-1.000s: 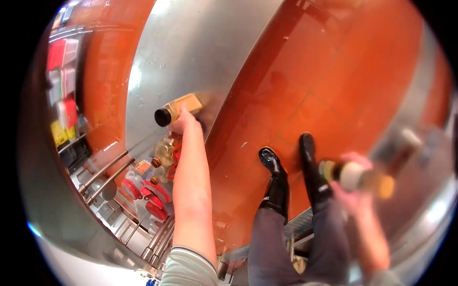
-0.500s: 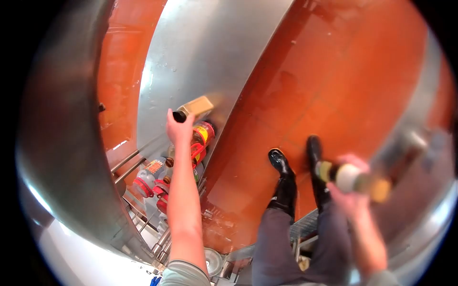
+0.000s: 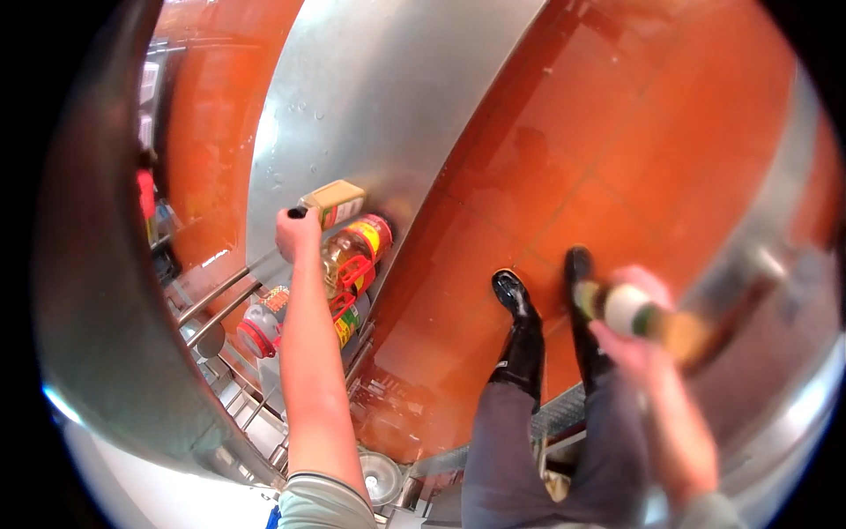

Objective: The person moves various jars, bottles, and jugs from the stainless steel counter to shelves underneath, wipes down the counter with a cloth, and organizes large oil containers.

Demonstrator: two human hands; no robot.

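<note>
My left hand [image 3: 300, 234] is closed around the dark-capped neck of a rectangular bottle with tan contents [image 3: 340, 196]. That bottle is tilted over the steel shelf, beside a clear oil jug [image 3: 348, 256] with a red handle and a red-and-yellow label. Under my left forearm is another clear jug with a red cap [image 3: 264, 317]. At the right, my right hand [image 3: 643, 322] grips a bottle with a white band [image 3: 627, 310], held in the air near my leg. Its yellowish far end is smeared by motion, so its kind cannot be told.
A grey metal shelf [image 3: 379, 97] runs along the left, with metal rails [image 3: 216, 295] beneath the jugs. The orange tiled floor [image 3: 670, 167] looks wet. My black boots [image 3: 520, 322] stand on it. A curved steel surface [image 3: 106, 264] borders the far left, and a round metal lid [image 3: 379, 480] sits below.
My left hand and its bottle have moved left and slightly down in view, uncovering more of the oil jugs. My right hand still holds its bottle and has shifted slightly.
</note>
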